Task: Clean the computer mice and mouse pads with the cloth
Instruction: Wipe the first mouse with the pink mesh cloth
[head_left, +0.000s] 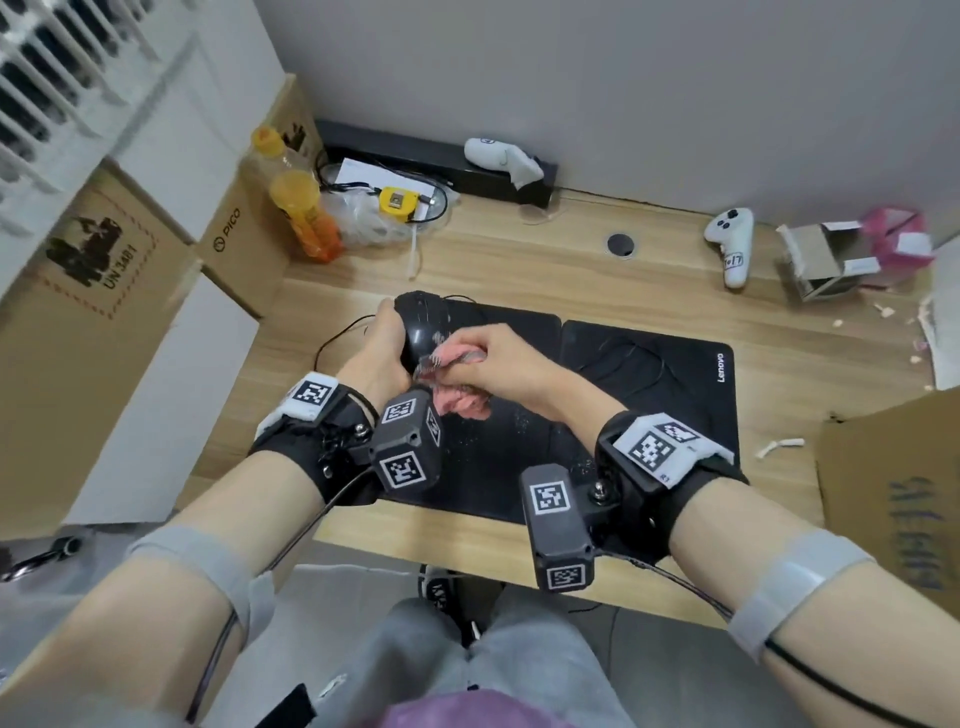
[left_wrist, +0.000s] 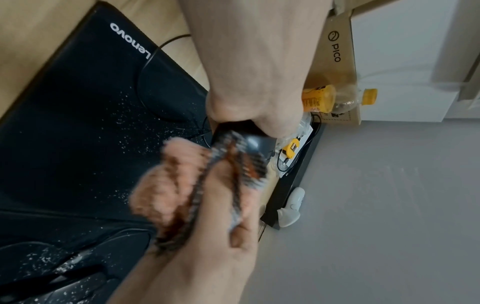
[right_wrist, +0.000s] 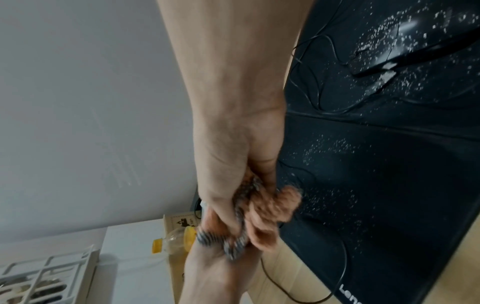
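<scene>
My left hand (head_left: 379, 353) grips a black wired mouse (head_left: 418, 332) and holds it above the left black mouse pad (head_left: 498, 452). My right hand (head_left: 498, 353) clutches a bunched pink cloth (head_left: 462, 400) and presses it against the mouse's near side. The left wrist view shows my left hand (left_wrist: 254, 92) around the mouse (left_wrist: 249, 142) with the blurred cloth (left_wrist: 166, 185) on it. In the right wrist view my right hand (right_wrist: 233, 164) squeezes the cloth (right_wrist: 270, 209). A second mouse (right_wrist: 415, 41), speckled white, lies on the right pad (head_left: 675, 395). White specks dot both pads.
Orange bottles (head_left: 298, 208) and cardboard boxes (head_left: 104, 291) stand at the left. A yellow tape measure (head_left: 397, 200), cables and a black bar (head_left: 441, 161) lie at the back. White controllers (head_left: 730, 244) and a torn small box (head_left: 821, 260) sit at the right, and a large carton (head_left: 893, 493) nearer.
</scene>
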